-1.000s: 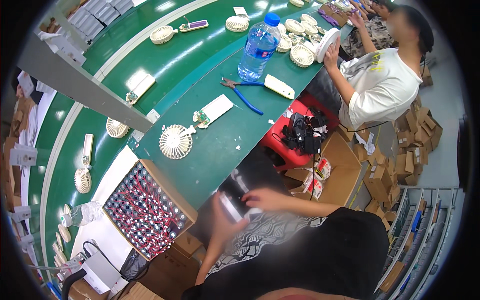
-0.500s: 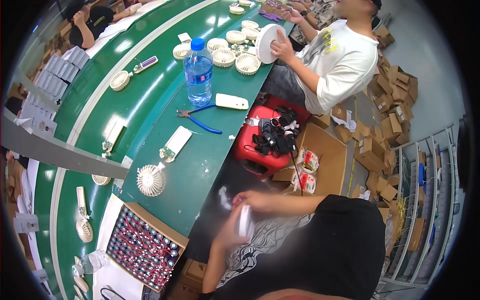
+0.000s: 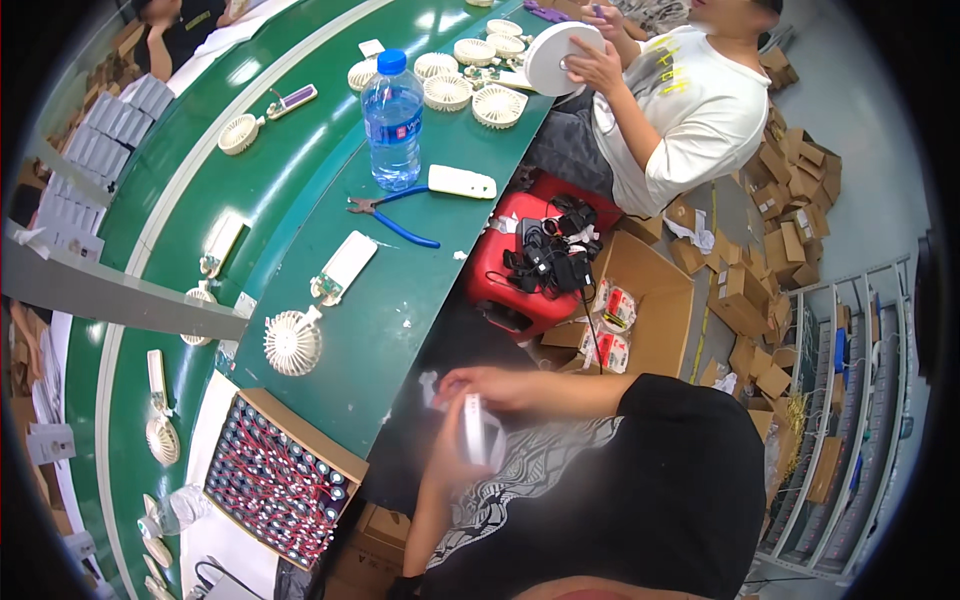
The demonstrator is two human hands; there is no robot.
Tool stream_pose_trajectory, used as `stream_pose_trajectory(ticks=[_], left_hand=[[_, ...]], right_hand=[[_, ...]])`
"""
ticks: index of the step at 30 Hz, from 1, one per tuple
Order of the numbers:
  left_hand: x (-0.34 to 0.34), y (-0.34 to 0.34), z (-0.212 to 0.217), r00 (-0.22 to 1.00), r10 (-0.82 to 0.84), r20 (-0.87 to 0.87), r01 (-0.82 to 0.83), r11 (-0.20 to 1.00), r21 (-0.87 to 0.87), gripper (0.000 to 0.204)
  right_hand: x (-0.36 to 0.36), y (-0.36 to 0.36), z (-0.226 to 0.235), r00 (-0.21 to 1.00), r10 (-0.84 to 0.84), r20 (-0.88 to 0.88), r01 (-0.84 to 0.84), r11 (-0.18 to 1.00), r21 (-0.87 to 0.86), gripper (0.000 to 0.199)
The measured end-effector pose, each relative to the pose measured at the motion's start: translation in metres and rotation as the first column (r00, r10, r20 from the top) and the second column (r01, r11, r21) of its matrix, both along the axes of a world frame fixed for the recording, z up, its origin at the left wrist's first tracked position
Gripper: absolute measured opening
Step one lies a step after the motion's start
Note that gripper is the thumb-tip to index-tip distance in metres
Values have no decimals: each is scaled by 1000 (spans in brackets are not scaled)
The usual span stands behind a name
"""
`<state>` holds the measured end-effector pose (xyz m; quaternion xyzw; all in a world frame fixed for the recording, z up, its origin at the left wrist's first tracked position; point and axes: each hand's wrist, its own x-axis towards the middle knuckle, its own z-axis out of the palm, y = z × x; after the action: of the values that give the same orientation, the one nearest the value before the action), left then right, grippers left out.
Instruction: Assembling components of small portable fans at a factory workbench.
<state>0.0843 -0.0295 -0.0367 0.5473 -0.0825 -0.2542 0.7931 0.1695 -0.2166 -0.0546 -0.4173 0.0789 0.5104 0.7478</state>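
Observation:
My left hand (image 3: 450,455) is closed round a white, disc-like roll (image 3: 474,428), held on edge over my lap and blurred by motion. My right hand (image 3: 492,387) reaches across just above the roll with its fingers drawn together; whatever they pinch is too small to make out. On the green table beyond lies a cream handheld fan (image 3: 293,343); its handle (image 3: 345,260) is opened, with a small circuit board at the joint. Farther along are blue-handled cutting pliers (image 3: 400,230) and a cream handle shell (image 3: 462,182).
A cardboard box of wired cylindrical cells (image 3: 280,480) stands at the table's near left. A water bottle (image 3: 393,130) stands farther back. Fans ride the green conveyor (image 3: 160,250). Right of the table are a red stool (image 3: 510,270) with black adapters and a co-worker (image 3: 680,120) holding a white disc.
Both my hands and the roll have shifted slightly left in the picture, and the right hand slightly up. The whole view has moved a little. The co-worker's disc has swung right and up.

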Motion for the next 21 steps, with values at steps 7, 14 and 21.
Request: stream_pose_trajectory(ticks=[7, 14, 21], left_hand=[[-7, 11, 21, 991, 114, -67, -117, 992, -37, 141], [-17, 24, 4, 982, 188, -31, -187, 982, 14, 139], [-32, 24, -17, 954, 237, 186, -281, 923, 263, 134]], right_hand=[[22, -16, 29, 946, 191, 263, -62, 901, -430, 30], [13, -29, 33, 867, 256, 427, -76, 916, -394, 36], [9, -23, 41, 880, 256, 400, -106, 927, -359, 31]])
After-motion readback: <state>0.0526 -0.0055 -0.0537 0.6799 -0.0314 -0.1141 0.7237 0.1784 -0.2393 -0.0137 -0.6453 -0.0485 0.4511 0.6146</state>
